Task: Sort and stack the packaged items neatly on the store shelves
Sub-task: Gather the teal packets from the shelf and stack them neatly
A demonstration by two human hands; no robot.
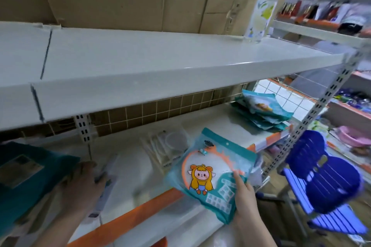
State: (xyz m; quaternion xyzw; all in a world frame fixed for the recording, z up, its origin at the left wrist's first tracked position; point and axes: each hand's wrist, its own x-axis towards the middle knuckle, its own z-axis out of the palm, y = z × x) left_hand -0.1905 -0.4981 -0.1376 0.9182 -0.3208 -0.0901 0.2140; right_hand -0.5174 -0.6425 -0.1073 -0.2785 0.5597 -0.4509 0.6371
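We hold the teal packet (212, 174) in our right hand (246, 196), with the thumb on its printed face and the other fingers hidden under its lower right corner, so the hand is clamped on it. The packet is above the front edge of the lower shelf (140, 168), tilted, and it does not rest on the shelf yet. Our left hand (84, 184) lies on the lower shelf with the fingers fairly straight. It rests on a white packet (104, 184), but the blur does not let us say if it grips this packet or only presses it.

We judge that the task is partly done. At the far right end of the lower shelf there is already a stack of teal packets (263, 110), not very even. Some clear flat packs (166, 146) lie in the middle, and a dark teal box (30, 168) is at the left. The upper shelf (140, 60) carries only a tall clear package (261, 8). The packet in our hand probably belongs with the teal stack, and the loose things still need order.

The packet is flat and soft, with a round window with an orange rim and a cartoon child in a yellow hood.
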